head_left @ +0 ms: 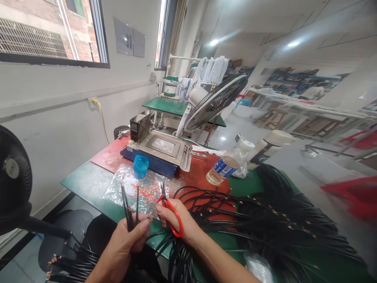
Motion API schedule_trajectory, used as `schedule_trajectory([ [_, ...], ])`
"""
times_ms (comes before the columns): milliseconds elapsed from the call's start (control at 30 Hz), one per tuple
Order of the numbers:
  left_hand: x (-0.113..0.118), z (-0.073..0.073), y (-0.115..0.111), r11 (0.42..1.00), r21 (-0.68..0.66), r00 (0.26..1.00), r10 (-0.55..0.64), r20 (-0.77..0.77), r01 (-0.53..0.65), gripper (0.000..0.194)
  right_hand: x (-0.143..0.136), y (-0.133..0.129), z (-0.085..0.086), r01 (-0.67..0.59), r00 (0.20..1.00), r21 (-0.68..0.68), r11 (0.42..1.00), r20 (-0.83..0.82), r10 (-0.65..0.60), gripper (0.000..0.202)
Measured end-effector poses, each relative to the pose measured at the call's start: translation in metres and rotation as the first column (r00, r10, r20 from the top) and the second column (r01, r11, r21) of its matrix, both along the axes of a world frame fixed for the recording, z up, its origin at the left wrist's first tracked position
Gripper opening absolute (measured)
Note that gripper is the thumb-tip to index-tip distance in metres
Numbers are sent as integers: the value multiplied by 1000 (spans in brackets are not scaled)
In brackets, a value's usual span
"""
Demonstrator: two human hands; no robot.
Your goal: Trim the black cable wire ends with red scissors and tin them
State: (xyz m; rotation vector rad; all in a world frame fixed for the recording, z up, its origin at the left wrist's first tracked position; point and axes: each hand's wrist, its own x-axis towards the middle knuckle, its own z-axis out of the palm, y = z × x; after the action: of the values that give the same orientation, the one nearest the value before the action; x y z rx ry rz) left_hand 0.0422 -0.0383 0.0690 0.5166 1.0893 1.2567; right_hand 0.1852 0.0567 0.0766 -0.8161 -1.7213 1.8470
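Several thin black cables (127,210) stand up out of my left hand (126,239), whose fingers are wrapped round them near the table's front edge. My right hand (176,220) holds red-handled scissors (177,226), their dark blades pointing up and away from me. The two hands are close together, the right thumb and fingers near the left fingertips. Beyond them, red and pale scraps (147,192) lie on a clear plastic bag (116,188). A large bundle of black cables (265,212) spreads over the table to the right of my right hand.
A blue cup (140,167) stands before a blue-based metal device (165,151) with a small fan (140,127). A labelled bottle (222,169) and a white container (269,147) are at the right. More cables (73,259) lie low left, near a black fan (13,173).
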Motion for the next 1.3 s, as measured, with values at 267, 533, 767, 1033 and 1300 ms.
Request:
schedule_trajectory([
  [267, -12, -11, 10, 960, -45, 961, 276, -1, -275, 35, 10, 5, 2, -230, 879, 422, 877, 476, 1, 40],
  [533, -13, -17, 14, 963, -19, 960, 267, -86, -270, 31, 6, -2, -6, -282, 817, 459, 842, 575, -40, 50],
  [767, -5, -16, 18, 966, -24, 948, 247, -201, -257, 42, 4, -4, -7, -284, 815, 489, 825, 576, -62, 51],
  [1033, -2, -19, 20, 962, -3, 929, 263, -262, -273, 34, 6, -4, -10, -264, 834, 481, 836, 549, -52, 52],
  [1300, 1, -19, 20, 964, -1, 918, 255, -305, -268, 36, 6, -4, -11, -254, 817, 477, 841, 572, -77, 53],
])
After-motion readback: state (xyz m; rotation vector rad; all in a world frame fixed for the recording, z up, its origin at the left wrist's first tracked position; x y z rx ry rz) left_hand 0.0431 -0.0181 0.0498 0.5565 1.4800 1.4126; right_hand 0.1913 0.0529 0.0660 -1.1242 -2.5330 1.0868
